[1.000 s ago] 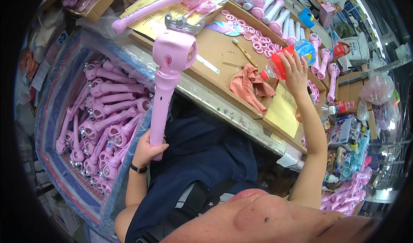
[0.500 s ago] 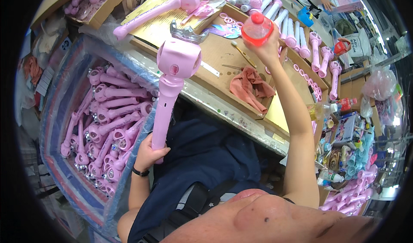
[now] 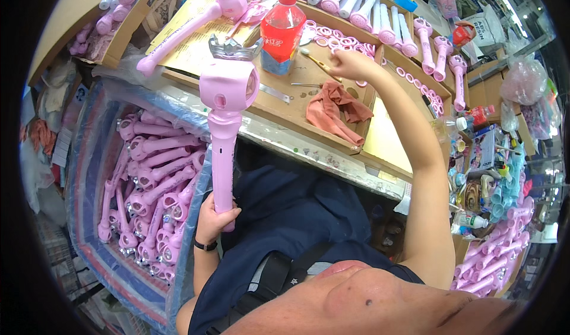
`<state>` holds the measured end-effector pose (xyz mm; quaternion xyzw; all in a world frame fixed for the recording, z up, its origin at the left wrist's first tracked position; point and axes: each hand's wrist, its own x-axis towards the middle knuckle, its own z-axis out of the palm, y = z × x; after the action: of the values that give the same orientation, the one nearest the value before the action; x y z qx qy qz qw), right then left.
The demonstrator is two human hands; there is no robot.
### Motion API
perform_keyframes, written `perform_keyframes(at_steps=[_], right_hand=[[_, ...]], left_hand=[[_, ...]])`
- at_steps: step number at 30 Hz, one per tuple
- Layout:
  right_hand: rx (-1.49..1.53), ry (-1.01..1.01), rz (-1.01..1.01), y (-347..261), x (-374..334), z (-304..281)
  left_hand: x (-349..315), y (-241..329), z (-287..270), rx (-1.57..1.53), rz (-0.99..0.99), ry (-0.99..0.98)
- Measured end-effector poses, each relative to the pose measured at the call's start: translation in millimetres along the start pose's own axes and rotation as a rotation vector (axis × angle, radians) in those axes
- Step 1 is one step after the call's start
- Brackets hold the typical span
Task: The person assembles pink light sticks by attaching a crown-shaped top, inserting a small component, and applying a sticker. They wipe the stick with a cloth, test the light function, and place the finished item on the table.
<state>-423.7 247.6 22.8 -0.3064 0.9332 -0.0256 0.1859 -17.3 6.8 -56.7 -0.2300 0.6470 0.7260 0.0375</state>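
My left hand [image 3: 217, 219] wraps round the lower handle of a pink toy wand [image 3: 224, 139], held upright over my lap. It has a rounded, hollow head with a silver crown piece [image 3: 234, 49] on top. Over the cardboard tray [image 3: 270, 106], my right hand [image 3: 355, 66] has its fingers curled in beside a yellow toothbrush [image 3: 319, 64]. Whatever may be between those fingers is hidden. A red-capped plastic bottle [image 3: 284, 35] stands to the left of that hand, beyond its reach. A crumpled salmon cloth [image 3: 338, 112] lies just below the hand.
At my left, a striped, plastic-lined bin [image 3: 193, 216] holds many pink wands [image 3: 160, 175]. Pink rings [image 3: 350, 40] lie in the tray, with wand handles [image 3: 362, 8] lined up behind. Another wand [image 3: 184, 35] rests on yellow paper at the back left. More pink parts [image 3: 496, 252] are stacked at right.
My right hand has set the bottle down in the tray, let go and moved off to its right, beside the toothbrush. My left hand still holds the wand. The whole view has shifted slightly.
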Motion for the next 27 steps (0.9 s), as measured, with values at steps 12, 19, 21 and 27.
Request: perform_keyframes(at_steps=[12, 19, 21, 27], right_hand=[[-0.502, 0.356, 0.031, 31.1, -40.9, 65.9], [-0.54, 0.483, 0.062, 20.7, -42.0, 86.1], [-0.26, 0.412, 0.108, 39.4, -42.6, 59.1], [1.163, 0.612, -0.15, 51.5, -110.1, -17.5]], left_hand=[[10.3, 9.5, 13.0, 0.046, 0.033, -0.062], [4.7, 5.6, 21.0, 0.036, 0.012, -0.074], [4.7, 4.7, 22.1, 0.089, 0.04, -0.067], [14.7, 9.7, 50.4, 0.048, -0.019, -0.24]])
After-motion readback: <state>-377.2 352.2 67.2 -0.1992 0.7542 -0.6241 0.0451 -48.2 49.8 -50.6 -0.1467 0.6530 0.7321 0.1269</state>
